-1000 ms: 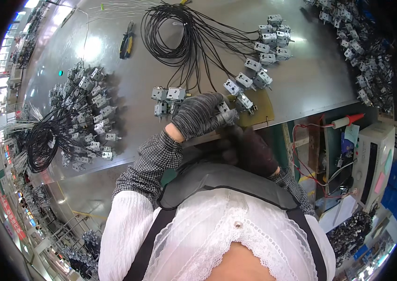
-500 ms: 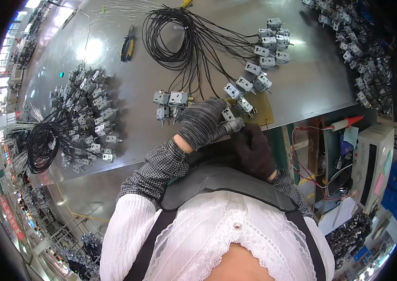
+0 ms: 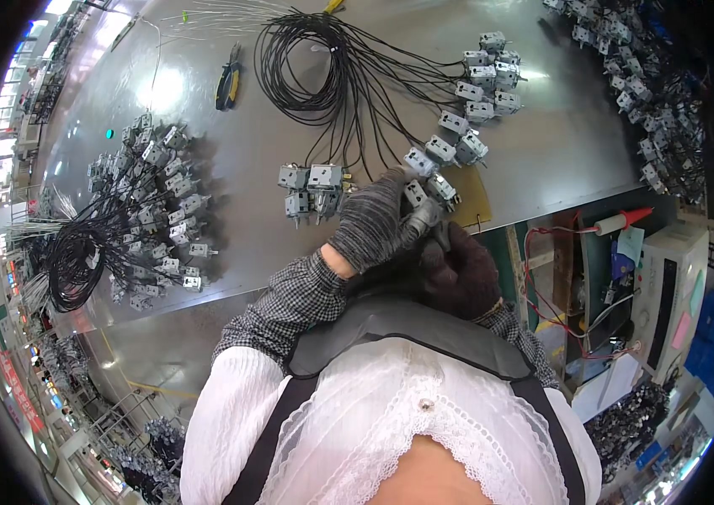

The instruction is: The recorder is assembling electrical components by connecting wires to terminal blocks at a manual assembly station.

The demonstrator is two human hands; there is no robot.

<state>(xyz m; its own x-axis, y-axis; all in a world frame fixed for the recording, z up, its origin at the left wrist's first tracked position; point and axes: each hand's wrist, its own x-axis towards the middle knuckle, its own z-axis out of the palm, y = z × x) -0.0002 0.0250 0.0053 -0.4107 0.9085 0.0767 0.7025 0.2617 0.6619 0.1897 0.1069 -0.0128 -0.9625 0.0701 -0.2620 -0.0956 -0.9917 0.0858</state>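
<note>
My left hand (image 3: 372,217), in a grey striped glove, is closed around a small grey box-shaped metal part (image 3: 414,195) at the table's front edge. Just right of it my right hand (image 3: 463,273), in a dark maroon glove, has its fingers curled in by the left thumb. What they grip is partly hidden. More such metal parts (image 3: 441,150) lie beyond the hands and run to the back right, joined to a coil of black leads (image 3: 336,71). A small group of the same parts (image 3: 311,189) stands left of my left hand. A brownish-yellow sheet (image 3: 473,192) lies beneath some of them.
Yellow-and-black pliers (image 3: 228,80) lie at the back left of the metal table (image 3: 243,168). A second bundle of parts (image 3: 176,194) with coiled leads sits at the left; another pile (image 3: 626,76) is at the far right. A red probe (image 3: 626,220) and a beige instrument (image 3: 673,299) are at the right.
My right hand has risen a little and turned, its fingers now showing more beside the left thumb. The left hand and its part have shifted slightly right and nearer.
</note>
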